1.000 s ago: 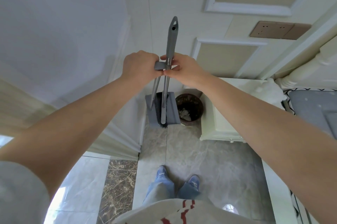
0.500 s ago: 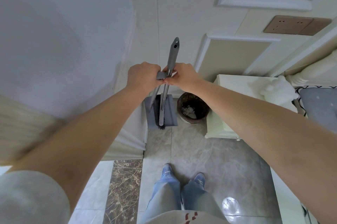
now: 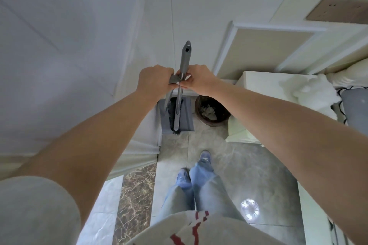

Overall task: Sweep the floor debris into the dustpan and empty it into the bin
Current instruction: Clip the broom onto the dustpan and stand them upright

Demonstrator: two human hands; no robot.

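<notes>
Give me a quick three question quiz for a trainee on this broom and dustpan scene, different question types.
1. True or false: the left hand and right hand both grip the handles.
2. The bin stands where from the dustpan as seen here? A left, B right, C behind.
3. Fill in: the broom head sits against the ____.

Key: 1 true. 2 B. 3 dustpan.

Home bedroom corner: nightstand (image 3: 258,93), panelled wall (image 3: 268,49).
</notes>
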